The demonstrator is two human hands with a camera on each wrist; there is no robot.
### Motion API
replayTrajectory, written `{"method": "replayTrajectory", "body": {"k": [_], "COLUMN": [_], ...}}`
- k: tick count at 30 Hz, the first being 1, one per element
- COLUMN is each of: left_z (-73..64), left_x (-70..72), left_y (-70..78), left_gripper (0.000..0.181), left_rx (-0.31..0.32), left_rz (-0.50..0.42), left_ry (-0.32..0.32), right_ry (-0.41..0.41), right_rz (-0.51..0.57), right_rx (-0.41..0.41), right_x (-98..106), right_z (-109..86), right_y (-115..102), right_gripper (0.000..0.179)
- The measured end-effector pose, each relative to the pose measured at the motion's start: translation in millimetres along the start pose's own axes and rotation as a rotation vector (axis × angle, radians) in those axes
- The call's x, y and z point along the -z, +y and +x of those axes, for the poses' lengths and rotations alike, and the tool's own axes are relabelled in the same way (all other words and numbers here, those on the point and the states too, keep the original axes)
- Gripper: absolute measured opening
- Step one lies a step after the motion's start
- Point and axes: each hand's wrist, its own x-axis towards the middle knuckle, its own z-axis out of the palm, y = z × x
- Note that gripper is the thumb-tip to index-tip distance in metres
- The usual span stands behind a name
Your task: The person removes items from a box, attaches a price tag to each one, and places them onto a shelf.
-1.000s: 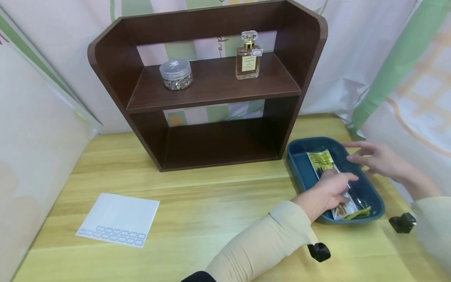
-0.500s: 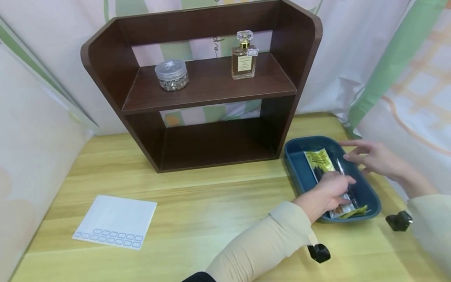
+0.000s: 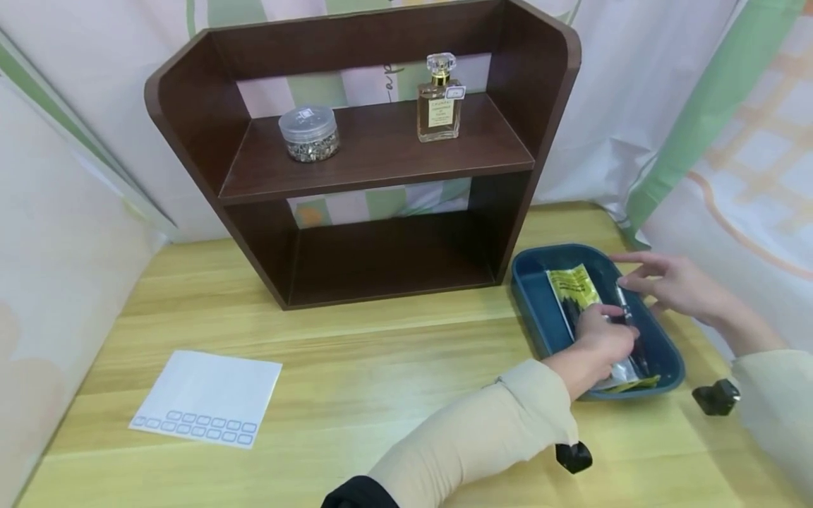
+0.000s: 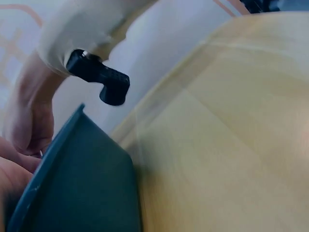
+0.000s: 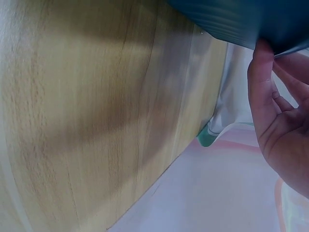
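Observation:
Inside the dark blue tray, my left hand holds a slim black pen between thumb and fingers. The pen lies lengthwise along the tray's right side, its clear-looking end up by my right hand. Beneath my left hand is a flat packet with a yellow-green top and dark sticks printed or showing on it; its middle is hidden. My right hand grips the tray's right rim, a finger against the outer wall in the right wrist view and other fingers reaching over the edge.
A dark brown two-tier shelf stands behind, its corner close to the tray. It bears a clear lidded jar and a perfume bottle. A white label sheet lies at the left of the wooden table. Fabric walls enclose the table.
My left hand has shifted its fingers onto the pen, and the pen has moved slightly right toward my right hand. The right hand keeps its place at the rim.

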Motion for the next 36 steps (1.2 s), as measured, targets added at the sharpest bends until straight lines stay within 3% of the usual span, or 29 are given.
{"method": "replayTrajectory", "body": {"k": [5, 15, 36], "left_z": [6.8, 13.5, 10.5], "left_x": [-1.1, -7.3, -6.3], "left_y": [3.3, 9.6, 5.3], "left_gripper": [0.023, 0.028, 0.025], "left_rx": [-0.017, 0.079, 0.085], "left_rz": [0.078, 0.016, 0.052], "left_ry": [-0.003, 0.006, -0.041], "right_ry": [0.002, 0.006, -0.021], "right_rz": [0.0, 0.061, 0.1], "right_rx": [0.003, 0.013, -0.02], "right_x": [0.7, 3.0, 2.8], "right_z": [-0.7, -0.4, -5.7], "right_y": [-0.6, -0.3, 4.1], "right_gripper": [0.05, 0.048, 0.05]}}
